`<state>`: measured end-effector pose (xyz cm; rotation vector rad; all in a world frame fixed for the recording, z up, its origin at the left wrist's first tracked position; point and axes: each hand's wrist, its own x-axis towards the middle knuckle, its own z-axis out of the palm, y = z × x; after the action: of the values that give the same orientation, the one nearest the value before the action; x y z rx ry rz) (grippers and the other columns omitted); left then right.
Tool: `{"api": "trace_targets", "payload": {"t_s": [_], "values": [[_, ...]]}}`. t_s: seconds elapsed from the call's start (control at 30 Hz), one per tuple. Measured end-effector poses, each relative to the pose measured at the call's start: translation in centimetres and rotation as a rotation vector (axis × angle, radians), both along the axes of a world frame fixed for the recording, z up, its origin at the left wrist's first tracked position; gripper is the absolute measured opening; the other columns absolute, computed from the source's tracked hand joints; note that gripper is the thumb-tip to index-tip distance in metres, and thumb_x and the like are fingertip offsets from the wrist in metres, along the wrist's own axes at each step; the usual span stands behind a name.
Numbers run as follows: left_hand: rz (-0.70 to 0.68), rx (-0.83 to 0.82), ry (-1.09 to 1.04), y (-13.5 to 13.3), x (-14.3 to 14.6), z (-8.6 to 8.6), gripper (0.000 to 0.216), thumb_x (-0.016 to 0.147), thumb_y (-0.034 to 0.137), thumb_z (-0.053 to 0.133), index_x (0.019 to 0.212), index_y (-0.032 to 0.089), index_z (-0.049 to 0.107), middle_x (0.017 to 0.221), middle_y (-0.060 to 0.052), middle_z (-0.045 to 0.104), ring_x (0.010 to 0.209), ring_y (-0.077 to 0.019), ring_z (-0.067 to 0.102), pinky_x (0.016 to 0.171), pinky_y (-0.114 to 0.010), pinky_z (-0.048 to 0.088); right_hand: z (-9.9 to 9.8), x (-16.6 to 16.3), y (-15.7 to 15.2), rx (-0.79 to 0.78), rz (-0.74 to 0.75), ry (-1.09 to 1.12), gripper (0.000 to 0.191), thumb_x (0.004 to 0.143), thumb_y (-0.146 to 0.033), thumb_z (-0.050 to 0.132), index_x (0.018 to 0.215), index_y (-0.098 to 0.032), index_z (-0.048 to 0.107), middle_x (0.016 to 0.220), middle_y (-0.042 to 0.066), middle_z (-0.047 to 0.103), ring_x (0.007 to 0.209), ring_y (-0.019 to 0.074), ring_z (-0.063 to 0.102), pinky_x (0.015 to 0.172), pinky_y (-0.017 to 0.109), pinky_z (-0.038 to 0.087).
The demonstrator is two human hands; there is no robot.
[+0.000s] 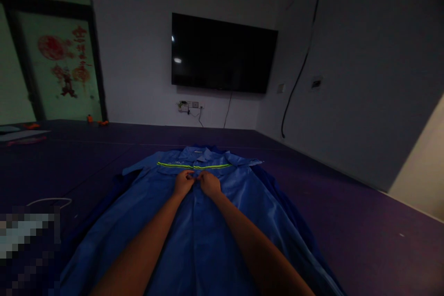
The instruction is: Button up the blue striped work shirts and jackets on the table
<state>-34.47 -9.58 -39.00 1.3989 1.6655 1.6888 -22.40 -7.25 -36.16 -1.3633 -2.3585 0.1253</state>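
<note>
A blue work jacket lies spread front-up in the lower middle of the frame on a dark purple floor, its collar pointing away. The left hand and right hand meet at the centre front, just below the reflective stripe. The fingers of both are bunched and pinching the front edges together. The front below the hands looks closed, and only the short stretch up to the collar seems left. A television hangs on the wall beyond.
</note>
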Motion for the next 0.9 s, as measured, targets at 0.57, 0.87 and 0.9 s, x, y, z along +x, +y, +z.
{"api": "trace_targets", "payload": {"t_s": [0.57, 0.87, 0.9], "values": [[0.156, -0.106, 0.368, -0.5, 0.5, 0.7, 0.045, 0.077, 0.040, 0.045, 0.039, 0.016, 0.043, 0.041, 0.001, 0.042, 0.048, -0.0101, 0.041, 0.049, -0.023, 0.019, -0.9, 0.4, 0.8, -0.077, 0.043, 0.274, 0.018, 0.081, -0.015, 0.045, 0.088, -0.018, 0.062, 0.084, 0.003, 0.067, 0.080, 0.0127, 0.060, 0.068, 0.019, 0.039], [0.142, -0.234, 0.483, -0.6, 0.7, 1.0, 0.042, 0.083, 0.033, 0.041, 0.049, 0.013, 0.054, 0.047, -0.002, 0.048, 0.048, -0.0100, 0.042, 0.050, -0.024, 0.017, -1.0, 0.4, 0.8, -0.077, 0.037, 0.246, 0.016, 0.080, -0.019, 0.048, 0.088, -0.019, 0.062, 0.084, 0.002, 0.067, 0.081, 0.0139, 0.061, 0.066, 0.020, 0.039], [0.137, -0.239, 0.485, -0.6, 0.7, 1.1, 0.041, 0.083, 0.033, 0.041, 0.050, 0.013, 0.055, 0.047, -0.001, 0.049, 0.048, -0.0100, 0.042, 0.050, -0.024, 0.017, -1.0, 0.4, 0.8, -0.072, 0.034, 0.237, 0.016, 0.080, -0.019, 0.048, 0.088, -0.019, 0.062, 0.084, 0.002, 0.067, 0.081, 0.0141, 0.061, 0.066, 0.020, 0.039]]}}
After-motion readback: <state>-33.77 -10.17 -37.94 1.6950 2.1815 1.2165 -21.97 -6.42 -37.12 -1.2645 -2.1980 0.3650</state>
